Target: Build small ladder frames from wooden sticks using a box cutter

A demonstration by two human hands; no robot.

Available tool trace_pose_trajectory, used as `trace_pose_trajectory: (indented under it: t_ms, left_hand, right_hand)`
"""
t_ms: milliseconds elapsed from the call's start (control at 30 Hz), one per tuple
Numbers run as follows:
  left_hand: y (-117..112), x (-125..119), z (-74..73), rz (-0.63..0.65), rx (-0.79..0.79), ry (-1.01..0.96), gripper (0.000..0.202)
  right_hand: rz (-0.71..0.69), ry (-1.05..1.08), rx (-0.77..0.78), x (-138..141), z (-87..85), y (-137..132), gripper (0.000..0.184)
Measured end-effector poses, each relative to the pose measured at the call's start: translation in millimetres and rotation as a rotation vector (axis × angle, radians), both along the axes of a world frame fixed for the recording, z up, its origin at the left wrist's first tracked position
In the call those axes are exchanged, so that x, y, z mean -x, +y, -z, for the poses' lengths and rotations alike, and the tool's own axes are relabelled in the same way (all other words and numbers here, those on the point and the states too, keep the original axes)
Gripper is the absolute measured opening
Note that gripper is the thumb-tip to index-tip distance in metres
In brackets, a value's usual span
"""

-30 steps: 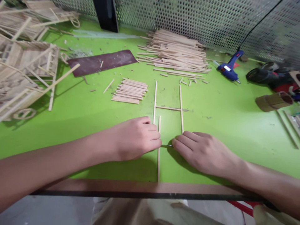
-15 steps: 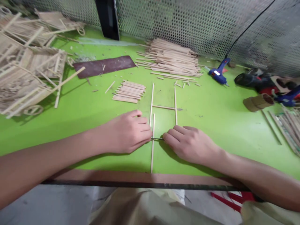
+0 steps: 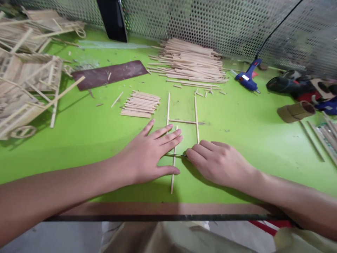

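Observation:
A single thin wooden stick (image 3: 172, 184) lies on the green table, pointing away from me. My left hand (image 3: 151, 153) is open with fingers spread; its thumb and fingertips rest on or just over that stick. My right hand (image 3: 213, 158) is closed round one end of a thin dark blade-like tool (image 3: 180, 155), whose exact kind I cannot make out. The tool crosses the stick, and its far end goes under my left hand. Just beyond, an H-shaped wooden stick frame (image 3: 183, 121) lies flat, its near ends partly behind my hands.
Short cut sticks (image 3: 140, 104) lie in a small pile, with a larger stick heap (image 3: 192, 61) behind. Brown sandpaper (image 3: 110, 75) and wooden models (image 3: 31, 88) are at left. A blue glue gun (image 3: 247, 77) and a brown cup-like tube (image 3: 296, 111) are at right.
My left hand has let go of the dark tool's end and spread its fingers over the stick. The stick's far end has shifted slightly right. My right hand keeps its hold.

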State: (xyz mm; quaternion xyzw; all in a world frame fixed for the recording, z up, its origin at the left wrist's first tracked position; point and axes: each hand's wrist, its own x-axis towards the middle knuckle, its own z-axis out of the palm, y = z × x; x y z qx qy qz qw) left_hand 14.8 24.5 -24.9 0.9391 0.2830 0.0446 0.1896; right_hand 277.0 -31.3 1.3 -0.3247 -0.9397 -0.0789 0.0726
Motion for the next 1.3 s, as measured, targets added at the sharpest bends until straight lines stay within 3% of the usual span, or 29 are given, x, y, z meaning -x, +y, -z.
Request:
trace_pose_trajectory:
  t_ms: [233,700,767,933,1300]
  left_hand:
    - [5.4,3.6,0.1,-0.014,0.068,-0.026,0.093]
    - [5.6,5.0,1.8,-0.002,-0.035,-0.07,0.09]
    - [5.1,5.4,1.6,-0.013,-0.101,-0.144,0.083]
    - [2.8,5.8,-3.3,0.018,-0.255,-0.33,0.035]
    - [5.6,8.0,-12.5,0.136,-0.502,-0.264,0.029]
  right_hand:
    - [0.006,0.004,0.049,1.7,-1.3,2.4,0.026]
    - [0.004,0.01,0.058,-0.2,-2.8,2.8,0.028]
    - [0.002,0.007,0.057,0.1,-2.5,2.5,0.028]
    - [0.007,0.014,0.083,0.2,-2.5,2.7,0.027]
    - [-0.009,-0.003,0.123,9.2,-1.6,6.9,0.029]
